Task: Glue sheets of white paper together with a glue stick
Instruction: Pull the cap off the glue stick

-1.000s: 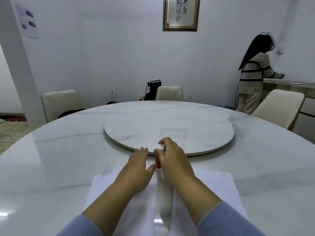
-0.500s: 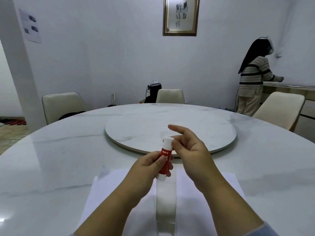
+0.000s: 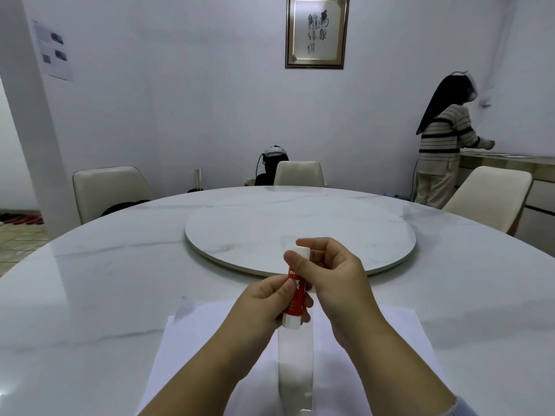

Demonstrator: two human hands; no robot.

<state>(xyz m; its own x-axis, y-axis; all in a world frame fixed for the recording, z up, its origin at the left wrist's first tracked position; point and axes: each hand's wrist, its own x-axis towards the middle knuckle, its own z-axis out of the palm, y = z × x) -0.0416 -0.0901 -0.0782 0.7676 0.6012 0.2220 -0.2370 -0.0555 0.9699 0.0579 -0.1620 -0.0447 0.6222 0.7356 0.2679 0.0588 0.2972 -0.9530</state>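
Right hand fingers are pinching the white cap of the glue stick. Left hand fingers are gripping its red barrel, holding it upright above two paper sheets lying side by side on the desk.

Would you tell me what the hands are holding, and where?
A glue stick: left hand grips its red body, right hand pinches its white cap.

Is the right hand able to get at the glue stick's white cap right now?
Probably yes: the right hand already pinches the white cap with thumb and finger, while the left hand holds the glue stick by its red body. Nothing blocks it.
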